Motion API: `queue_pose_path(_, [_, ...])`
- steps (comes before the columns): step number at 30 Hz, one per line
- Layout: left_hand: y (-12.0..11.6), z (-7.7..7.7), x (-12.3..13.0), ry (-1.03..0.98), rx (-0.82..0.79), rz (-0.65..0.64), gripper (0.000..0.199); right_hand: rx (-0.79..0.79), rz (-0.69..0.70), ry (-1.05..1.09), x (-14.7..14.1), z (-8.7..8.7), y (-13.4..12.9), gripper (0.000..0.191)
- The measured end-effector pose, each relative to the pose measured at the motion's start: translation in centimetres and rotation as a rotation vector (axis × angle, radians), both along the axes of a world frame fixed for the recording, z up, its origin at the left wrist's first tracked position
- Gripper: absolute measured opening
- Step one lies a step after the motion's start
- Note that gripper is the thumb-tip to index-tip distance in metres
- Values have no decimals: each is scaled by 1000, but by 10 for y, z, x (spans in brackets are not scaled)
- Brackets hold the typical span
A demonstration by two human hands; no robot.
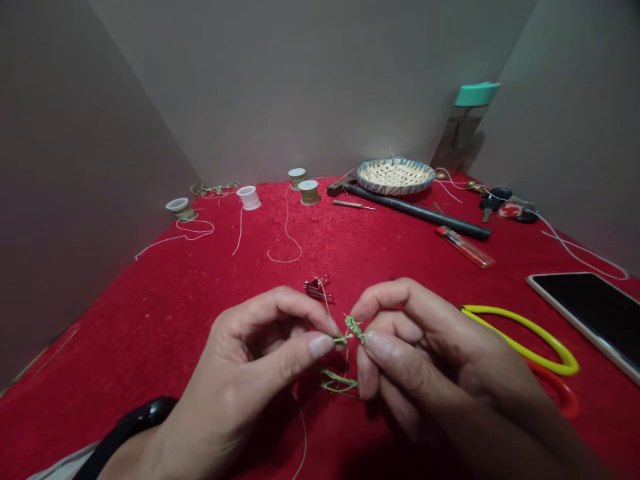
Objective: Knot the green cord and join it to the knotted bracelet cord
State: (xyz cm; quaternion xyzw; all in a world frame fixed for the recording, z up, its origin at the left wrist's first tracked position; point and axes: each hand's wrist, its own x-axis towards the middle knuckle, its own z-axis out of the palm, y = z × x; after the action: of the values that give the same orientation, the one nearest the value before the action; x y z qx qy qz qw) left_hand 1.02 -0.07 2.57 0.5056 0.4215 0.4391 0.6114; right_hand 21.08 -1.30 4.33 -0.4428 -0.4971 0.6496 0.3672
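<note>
My left hand (pixel 275 353) pinches one end of a small piece of knotted green cord (pixel 354 327) between thumb and index finger. On the other side, my right hand (pixel 420 347) grips the same piece, its thumb pressed against the fingers. More green cord in loops (pixel 335 381) hangs just below the fingertips. A thin tan thread (pixel 304 427) trails down from the work toward the near edge. Behind my fingertips a dark red binder clip (pixel 315 288) lies on the red cloth (pixel 240 280), with a thread passing by it.
Thread spools (pixel 309 192) stand at the back, loose threads around them. A hammer (pixel 420 213), an awl (pixel 354 205), a woven basket (pixel 395 175), a bottle (pixel 463 123), keys (pixel 495 200) and a clear-and-red packet (pixel 465 247) lie farther right. Yellow-handled tool (pixel 565 363) and phone (pixel 595 313) are near right.
</note>
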Motion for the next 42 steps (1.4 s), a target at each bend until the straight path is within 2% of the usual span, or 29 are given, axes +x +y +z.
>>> queue_pose_path(7, [2,1,2,5,24,58,8,-30,-55,78,-2,-7,-1,10])
queue_pose_path(13, [2,1,2,6,18,60,8,-8,-61,92,-3,-14,3,18])
queue_pose_path(20, [2,1,2,9,3,40,8,2,-61,87,-3,-6,-3,14])
queue_pose_path(24, [3,1,1,-7,7,16,8,-97,-170,211,-5,-2,-4,10])
queue_pose_path(29, [1,2,1,-5,4,-2,8,-104,-261,239,-7,2,-1,8])
queue_pose_path(37, [-1,3,-3,-69,-19,-10,5,-210,-169,306,-6,2,-1,12])
queue_pose_path(42, [2,3,1,-104,-60,2,5,-197,-108,345,-4,-4,1,14])
